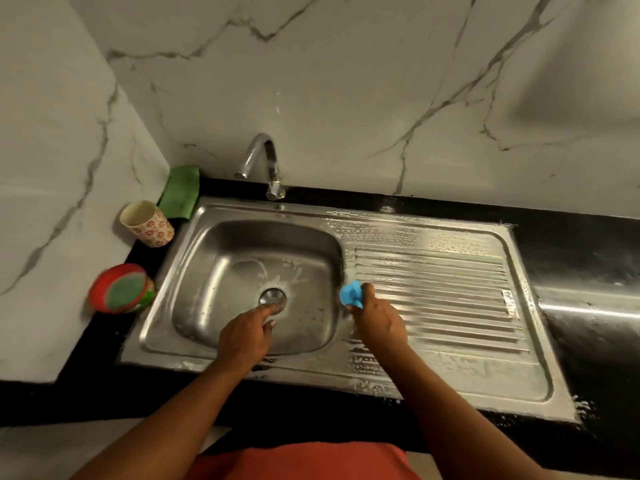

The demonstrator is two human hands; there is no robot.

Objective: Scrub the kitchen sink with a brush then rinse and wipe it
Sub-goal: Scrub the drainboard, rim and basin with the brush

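A steel sink (pixel 194 258) with a soapy drainboard (pixel 433 271) is set in a black counter. My right hand (pixel 375 315) grips a small blue brush (pixel 351 294) at the bowl's right rim, where bowl and drainboard meet. My left hand (pixel 247 330) reaches into the bowl, its fingers extended and touching the round drain cover (pixel 272 296). Streaks of foam lie on the bowl floor around the drain. The chrome tap (pixel 263 161) stands behind the bowl with no water running.
A folded green cloth (pixel 180 192) leans in the back left corner. A floral cup (pixel 147 223) and a red and green round container (pixel 119 289) stand left of the sink. Marble walls close in the back and left. Black counter (pixel 588 258) extends right.
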